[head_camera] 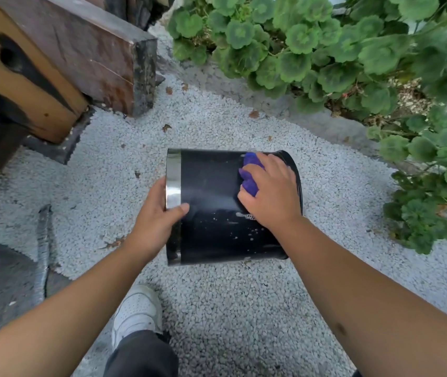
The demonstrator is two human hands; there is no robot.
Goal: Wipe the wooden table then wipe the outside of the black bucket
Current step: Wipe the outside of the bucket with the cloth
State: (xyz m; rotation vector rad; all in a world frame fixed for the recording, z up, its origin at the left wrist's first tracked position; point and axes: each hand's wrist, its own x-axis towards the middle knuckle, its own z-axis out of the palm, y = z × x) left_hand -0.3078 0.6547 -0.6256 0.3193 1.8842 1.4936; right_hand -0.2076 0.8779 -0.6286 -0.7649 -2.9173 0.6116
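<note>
Nearest you, at 6 o'clock, your white perforated sneaker (135,312) and a dark trouser leg (142,355) stand on pale grey gravel ground (230,308). Your two bare forearms reach forward from the lower corners.

At the centre, the glossy black cylindrical bucket (211,202) lies tipped on its side over the gravel, its shiny silver metal band (173,183) pointing to 9 o'clock. White specks dot its lower wall. Your left hand (157,216) is clamped around the banded end, thumb lying over the band. Your right hand (272,194) presses flat on the bucket's wall toward 3 o'clock, closed over a crumpled purple cloth (249,172) that shows past your fingertips.

Further off, at 10 o'clock, the thick brown wooden table (61,50) fills the corner. From 12 to 3 o'clock, round-leaved green plants (325,50) spread along a grey concrete kerb (312,118).
</note>
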